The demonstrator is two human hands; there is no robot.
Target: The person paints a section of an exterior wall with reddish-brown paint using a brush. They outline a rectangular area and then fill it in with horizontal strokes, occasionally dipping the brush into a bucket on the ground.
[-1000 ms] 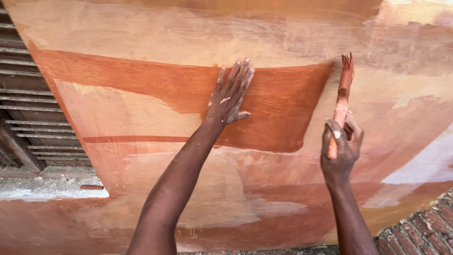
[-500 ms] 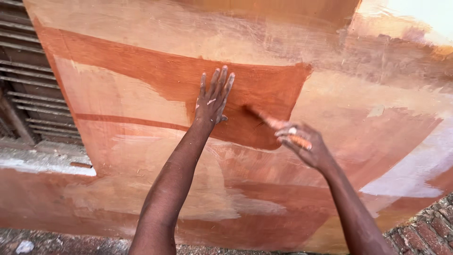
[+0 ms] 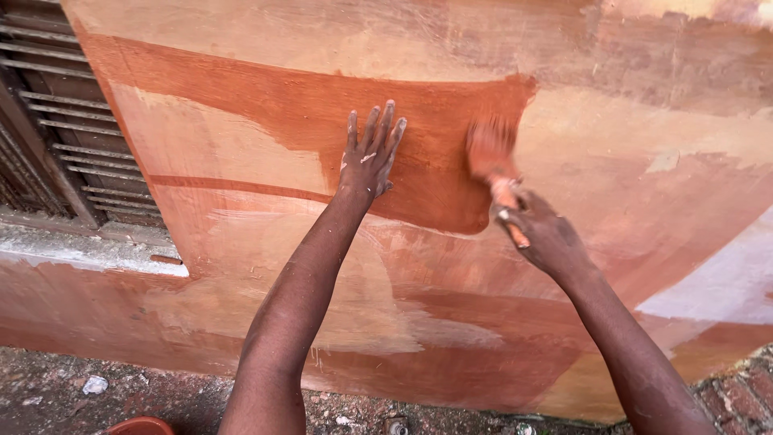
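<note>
Head view: paintbrush point(image 3: 493, 161) near painted patch's point(image 3: 451, 121) right edge.

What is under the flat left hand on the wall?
The left hand lies flat on the wall's fresh reddish-brown painted patch. The paint directly beneath the palm is covered, so its state cannot be seen.

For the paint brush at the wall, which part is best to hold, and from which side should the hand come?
Grip the paint brush by its slim orange handle, below the bristles, coming from below and the right, as the right hand does. The bristle end is wet with red-brown paint and lies against the wall, so only the handle is free. The left hand lies flat on the wall.
</note>
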